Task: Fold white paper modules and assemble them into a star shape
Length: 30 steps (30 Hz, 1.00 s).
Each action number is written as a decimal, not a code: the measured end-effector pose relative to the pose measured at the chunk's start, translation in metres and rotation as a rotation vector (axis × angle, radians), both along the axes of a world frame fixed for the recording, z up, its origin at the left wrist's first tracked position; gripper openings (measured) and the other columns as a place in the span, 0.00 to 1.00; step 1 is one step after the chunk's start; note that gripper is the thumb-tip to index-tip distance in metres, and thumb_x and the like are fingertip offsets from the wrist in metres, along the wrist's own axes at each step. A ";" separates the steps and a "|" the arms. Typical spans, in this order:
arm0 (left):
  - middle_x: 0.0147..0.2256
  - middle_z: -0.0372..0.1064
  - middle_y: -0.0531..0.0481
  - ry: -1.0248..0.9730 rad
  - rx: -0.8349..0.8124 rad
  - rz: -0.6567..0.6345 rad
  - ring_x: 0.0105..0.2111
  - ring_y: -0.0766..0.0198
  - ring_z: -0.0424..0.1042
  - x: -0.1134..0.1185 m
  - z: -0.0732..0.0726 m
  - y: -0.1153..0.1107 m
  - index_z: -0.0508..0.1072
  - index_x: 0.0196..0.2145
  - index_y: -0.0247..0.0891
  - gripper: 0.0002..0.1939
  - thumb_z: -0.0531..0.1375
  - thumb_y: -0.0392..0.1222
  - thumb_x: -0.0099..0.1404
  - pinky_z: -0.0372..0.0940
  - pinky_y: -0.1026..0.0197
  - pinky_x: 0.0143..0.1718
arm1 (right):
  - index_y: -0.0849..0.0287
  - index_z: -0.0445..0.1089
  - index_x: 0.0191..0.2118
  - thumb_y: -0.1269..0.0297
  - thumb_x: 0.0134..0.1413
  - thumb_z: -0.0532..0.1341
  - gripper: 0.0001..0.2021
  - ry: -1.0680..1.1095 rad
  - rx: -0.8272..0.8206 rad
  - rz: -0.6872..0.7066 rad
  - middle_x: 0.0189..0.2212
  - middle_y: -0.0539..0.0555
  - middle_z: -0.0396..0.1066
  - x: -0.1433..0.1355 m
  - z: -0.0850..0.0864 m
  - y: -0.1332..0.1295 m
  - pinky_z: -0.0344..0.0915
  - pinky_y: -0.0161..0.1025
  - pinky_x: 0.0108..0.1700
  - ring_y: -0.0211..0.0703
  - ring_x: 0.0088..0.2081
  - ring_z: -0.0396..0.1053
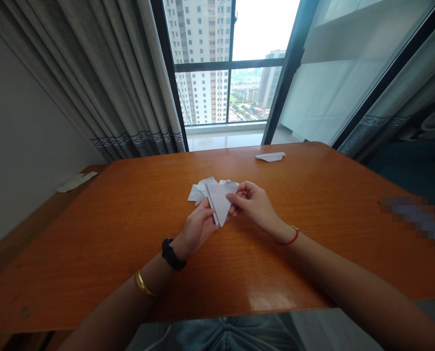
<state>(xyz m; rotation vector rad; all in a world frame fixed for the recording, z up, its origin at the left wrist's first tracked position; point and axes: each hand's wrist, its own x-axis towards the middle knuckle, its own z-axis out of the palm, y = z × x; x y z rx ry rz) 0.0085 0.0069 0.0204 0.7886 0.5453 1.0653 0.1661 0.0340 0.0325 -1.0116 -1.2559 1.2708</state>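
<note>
A folded white paper (220, 197), tapering to a point at its lower end, is held between both hands above the wooden table (111, 234). My left hand (198, 228) grips its lower left edge, thumb on top. On the upper right side, my right hand (252, 204) pinches the paper between thumb and fingers. More folded white paper (197, 192) shows behind the held piece, to its left and at the top; whether these pieces touch it cannot be told.
Near the table's far edge lies a flat folded white paper (270, 157). White sheets (76, 181) rest at the far left by the wall. A blurred patch (418, 217) covers something at the right edge. Curtains and a window stand beyond the table.
</note>
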 end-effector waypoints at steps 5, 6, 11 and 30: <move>0.45 0.72 0.43 0.088 0.022 0.043 0.45 0.58 0.72 0.004 0.000 -0.003 0.66 0.50 0.38 0.20 0.62 0.38 0.60 0.65 0.54 0.50 | 0.56 0.61 0.31 0.54 0.43 0.69 0.17 0.000 -0.014 0.005 0.17 0.46 0.69 -0.004 0.001 -0.002 0.69 0.35 0.21 0.39 0.19 0.70; 0.46 0.71 0.43 0.090 0.018 0.064 0.46 0.58 0.72 0.004 0.000 -0.003 0.65 0.50 0.38 0.20 0.62 0.38 0.60 0.65 0.54 0.50 | 0.56 0.61 0.31 0.53 0.43 0.69 0.18 0.008 -0.021 0.012 0.18 0.46 0.69 -0.004 0.001 -0.001 0.69 0.36 0.21 0.39 0.19 0.70; 0.51 0.69 0.42 0.102 -0.037 0.333 0.46 0.58 0.73 -0.007 0.004 0.009 0.66 0.48 0.38 0.13 0.56 0.35 0.64 0.68 0.56 0.45 | 0.57 0.62 0.34 0.49 0.49 0.62 0.16 -0.210 0.084 -0.169 0.27 0.49 0.69 0.010 -0.008 0.014 0.62 0.34 0.22 0.37 0.23 0.67; 0.43 0.70 0.44 0.155 -0.046 0.542 0.27 0.70 0.66 -0.018 0.002 0.022 0.65 0.42 0.35 0.14 0.57 0.31 0.56 0.57 0.67 0.23 | 0.57 0.70 0.32 0.53 0.59 0.54 0.14 -1.322 0.432 -0.164 0.33 0.56 0.75 0.027 -0.017 0.026 0.55 0.43 0.41 0.49 0.38 0.69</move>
